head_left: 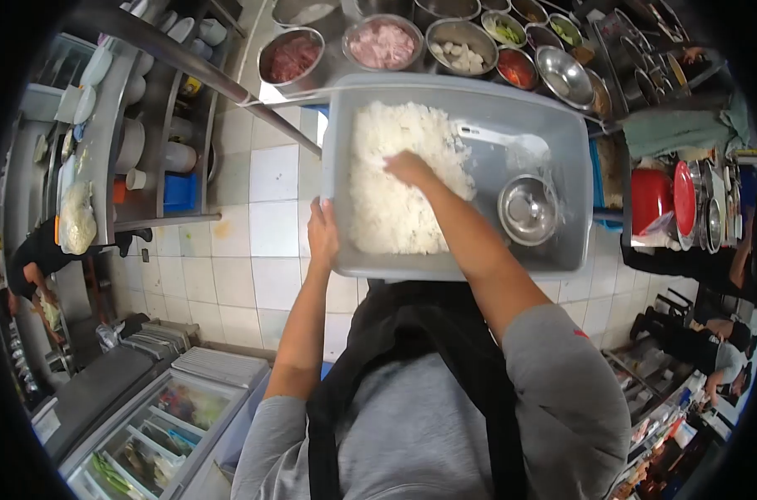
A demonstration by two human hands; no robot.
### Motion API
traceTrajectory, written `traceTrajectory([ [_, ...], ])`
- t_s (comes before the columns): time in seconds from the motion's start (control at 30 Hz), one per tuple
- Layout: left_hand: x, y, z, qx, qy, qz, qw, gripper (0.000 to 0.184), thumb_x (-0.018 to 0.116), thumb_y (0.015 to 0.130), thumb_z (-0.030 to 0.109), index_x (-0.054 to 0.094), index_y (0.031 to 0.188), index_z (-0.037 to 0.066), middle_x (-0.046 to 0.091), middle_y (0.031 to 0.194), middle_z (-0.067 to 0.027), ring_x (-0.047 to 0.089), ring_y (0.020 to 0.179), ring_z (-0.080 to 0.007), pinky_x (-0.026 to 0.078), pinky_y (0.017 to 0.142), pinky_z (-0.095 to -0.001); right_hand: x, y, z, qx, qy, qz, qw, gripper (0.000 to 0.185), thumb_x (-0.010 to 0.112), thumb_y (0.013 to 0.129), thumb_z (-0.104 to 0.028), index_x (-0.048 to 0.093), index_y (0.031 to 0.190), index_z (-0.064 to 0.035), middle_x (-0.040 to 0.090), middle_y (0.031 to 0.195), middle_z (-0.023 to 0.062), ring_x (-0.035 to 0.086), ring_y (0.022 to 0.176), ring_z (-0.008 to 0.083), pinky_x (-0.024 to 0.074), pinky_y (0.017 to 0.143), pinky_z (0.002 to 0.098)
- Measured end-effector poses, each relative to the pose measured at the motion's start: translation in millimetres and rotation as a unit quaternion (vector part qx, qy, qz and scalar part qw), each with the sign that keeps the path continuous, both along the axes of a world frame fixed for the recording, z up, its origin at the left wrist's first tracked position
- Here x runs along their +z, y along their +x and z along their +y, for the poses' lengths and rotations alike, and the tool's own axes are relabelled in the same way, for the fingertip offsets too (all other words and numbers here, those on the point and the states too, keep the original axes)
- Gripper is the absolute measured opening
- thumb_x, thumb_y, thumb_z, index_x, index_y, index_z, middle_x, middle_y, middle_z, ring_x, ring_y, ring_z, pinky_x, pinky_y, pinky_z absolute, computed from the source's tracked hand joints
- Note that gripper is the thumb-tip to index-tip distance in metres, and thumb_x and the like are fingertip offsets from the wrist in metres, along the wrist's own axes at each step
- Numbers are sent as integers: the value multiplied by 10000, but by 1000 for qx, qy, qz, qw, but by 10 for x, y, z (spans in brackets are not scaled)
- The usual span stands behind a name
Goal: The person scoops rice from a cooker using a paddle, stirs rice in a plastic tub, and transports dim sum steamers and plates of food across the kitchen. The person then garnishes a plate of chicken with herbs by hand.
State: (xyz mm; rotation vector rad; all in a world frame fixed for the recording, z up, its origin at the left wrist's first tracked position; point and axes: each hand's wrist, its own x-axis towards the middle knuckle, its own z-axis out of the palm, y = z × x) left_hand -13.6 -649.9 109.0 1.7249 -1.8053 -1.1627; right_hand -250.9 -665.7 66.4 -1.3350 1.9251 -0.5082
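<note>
A grey plastic tub [569,125] holds a broad heap of white rice [399,221] in its left part. My right hand [408,169] is on the rice near the heap's upper middle, fingers pointing left; the fingertips are blurred, so their pose is unclear. Against the tub's left outer wall, my left hand [323,232] rests with its fingers extended upward along the side. To the right of the rice lie a white flat paddle [512,140] and a round metal bowl [528,210], both inside the tub.
Metal bowls of raw meat [292,57] and chopped food [460,57] line the counter beyond the tub. Shelves with dishes [132,146] stand left. A glass-topped cold case [157,433] is lower left. Other people are at the far left and right edges.
</note>
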Motion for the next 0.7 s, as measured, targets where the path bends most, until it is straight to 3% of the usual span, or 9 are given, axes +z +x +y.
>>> traceTrajectory([
  [0.03,-16,32,61,-4,18,-5,1000,556,245,894,444,353,1209,-1,543,969,-282,519,926,-407,385,805,-411,103,-51,-25,-63,131,-183,972,335,597,734,-248,584,961,-2,553,585,105,529,483,182,425,464,313],
  [0.07,1,31,111,-6,26,-4,1000,556,245,894,444,353,1209,-1,543,969,-282,519,926,-407,385,805,-411,333,-93,-23,-167,201,-254,931,328,613,738,-245,590,958,-2,457,470,65,436,381,144,382,398,306],
  [0.13,92,-4,85,17,30,33,999,554,240,896,441,356,1204,-5,544,962,-283,520,913,-408,384,796,-410,502,-362,143,-169,187,-359,899,344,623,732,-248,592,961,7,413,428,43,376,342,126,356,377,320],
  [0.23,116,18,80,6,-9,52,999,550,236,897,434,356,1204,-6,542,965,-281,520,913,-405,386,789,-408,987,-450,661,-74,211,-211,952,345,599,751,-270,592,999,-31,487,493,67,432,377,141,386,413,316],
  [0.37,73,28,61,1,19,67,998,552,235,896,437,358,1202,-5,540,978,-275,517,919,-401,386,790,-405,399,-18,1326,24,118,-87,989,330,568,764,-283,605,1033,-94,598,665,125,536,516,169,447,538,311],
  [0.43,34,42,72,4,26,63,998,562,233,894,445,358,1203,-7,537,988,-271,511,930,-405,383,800,-404,90,222,1231,-15,-59,169,984,333,579,748,-264,606,1041,-109,616,758,144,564,604,183,451,592,318],
  [0.53,18,48,75,-4,8,39,999,579,223,891,461,357,1205,-7,536,992,-272,509,940,-403,380,809,-405,232,7,724,-149,95,-197,964,345,587,740,-235,600,1043,-70,560,599,87,487,468,153,393,454,281],
  [0.67,60,37,96,3,5,44,999,605,213,886,482,351,1212,-9,530,1003,-278,504,959,-398,377,814,-408,1083,-404,1016,-139,161,-239,947,327,608,736,-252,619,1000,-60,478,531,32,427,434,126,359,417,278],
  [0.7,80,48,103,-3,10,63,998,615,211,884,490,350,1213,-11,526,1008,-282,503,963,-397,377,815,-408,1197,-477,1176,-74,184,-170,965,323,599,740,-257,617,1004,-72,510,549,50,466,456,150,380,443,294],
])
